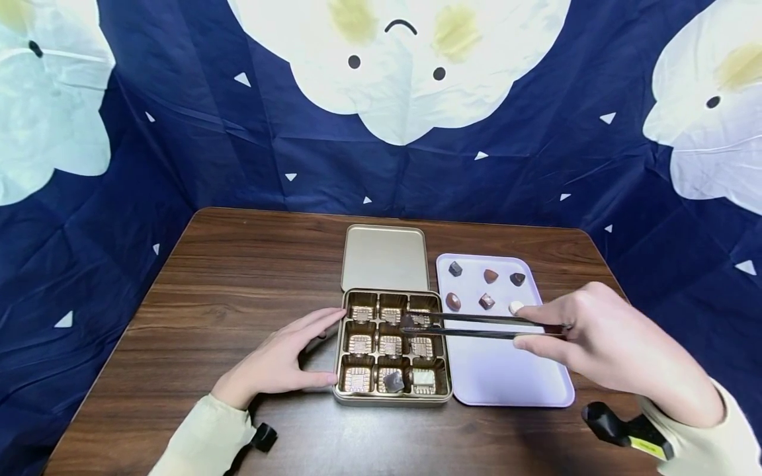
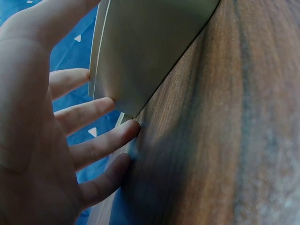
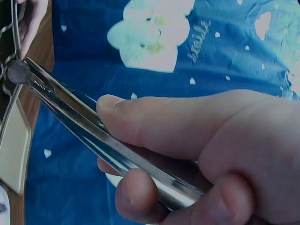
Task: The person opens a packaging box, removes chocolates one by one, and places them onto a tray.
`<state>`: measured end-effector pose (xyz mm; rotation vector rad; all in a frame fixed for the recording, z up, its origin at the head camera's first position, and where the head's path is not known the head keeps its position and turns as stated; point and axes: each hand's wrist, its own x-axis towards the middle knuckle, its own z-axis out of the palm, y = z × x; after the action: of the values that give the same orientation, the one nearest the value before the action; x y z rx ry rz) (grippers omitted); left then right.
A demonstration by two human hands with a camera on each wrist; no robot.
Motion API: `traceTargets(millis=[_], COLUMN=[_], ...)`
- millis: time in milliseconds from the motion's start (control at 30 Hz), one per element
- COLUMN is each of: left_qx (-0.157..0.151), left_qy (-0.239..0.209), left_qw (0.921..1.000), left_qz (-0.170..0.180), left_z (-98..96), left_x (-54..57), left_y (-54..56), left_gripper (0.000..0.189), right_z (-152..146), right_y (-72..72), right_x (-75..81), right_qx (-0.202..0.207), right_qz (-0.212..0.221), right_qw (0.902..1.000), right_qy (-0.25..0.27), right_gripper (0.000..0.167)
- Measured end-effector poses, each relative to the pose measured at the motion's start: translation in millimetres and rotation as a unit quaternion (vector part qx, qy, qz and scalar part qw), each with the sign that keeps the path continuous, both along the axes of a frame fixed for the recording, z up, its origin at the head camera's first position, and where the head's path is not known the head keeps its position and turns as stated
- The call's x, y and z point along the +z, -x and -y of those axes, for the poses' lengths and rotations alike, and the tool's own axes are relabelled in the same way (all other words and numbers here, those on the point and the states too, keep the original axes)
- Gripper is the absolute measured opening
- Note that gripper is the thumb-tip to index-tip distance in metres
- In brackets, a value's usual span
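My right hand (image 1: 601, 330) grips metal tweezers (image 1: 482, 325), with the thumb and fingers on their two arms in the right wrist view. Between the tips is a dark round chocolate (image 3: 19, 72), over the gold tin (image 1: 394, 400) and its divided insert. My left hand (image 1: 280, 360) is at the tin's left side, thumb by the front corner and straight fingers along the wall. In the left wrist view its fingertips (image 2: 107, 104) meet the tin's side. A dark chocolate (image 1: 393, 381) lies in the front middle compartment and a pale one (image 1: 423, 377) in the front right.
Right of the tin lies a lilac tray (image 1: 506, 383) with several chocolates, among them a brown oval one (image 1: 453, 301) and a white one (image 1: 516, 307) near the right fingers. Behind the tin is its lid (image 1: 385, 258). All are on a wooden table (image 1: 256, 264).
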<state>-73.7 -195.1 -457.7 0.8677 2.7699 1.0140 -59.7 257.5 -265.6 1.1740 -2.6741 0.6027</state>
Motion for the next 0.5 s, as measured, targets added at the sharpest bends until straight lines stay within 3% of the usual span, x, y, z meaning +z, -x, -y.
traceTargets(millis=[200,500], left_qx=[0.001,-0.002], left_qy=[0.003,0.004], left_qw=[1.0000,1.0000], left_qz=[-0.005,-0.002], left_z=[0.3,-0.1], left_x=[0.1,-0.2], left_y=[0.5,0.9], left_gripper=[0.104,0.104], right_z=[-27.8,-61.0], right_y=[-6.3,-12.1], right_x=[-3.3,-20.6], right_qx=[-0.053,-0.121], right_qz=[-0.006,0.007], right_qw=[0.9986,0.9924], right_qy=[-0.008,-0.024], right_gripper=[0.027,0.029])
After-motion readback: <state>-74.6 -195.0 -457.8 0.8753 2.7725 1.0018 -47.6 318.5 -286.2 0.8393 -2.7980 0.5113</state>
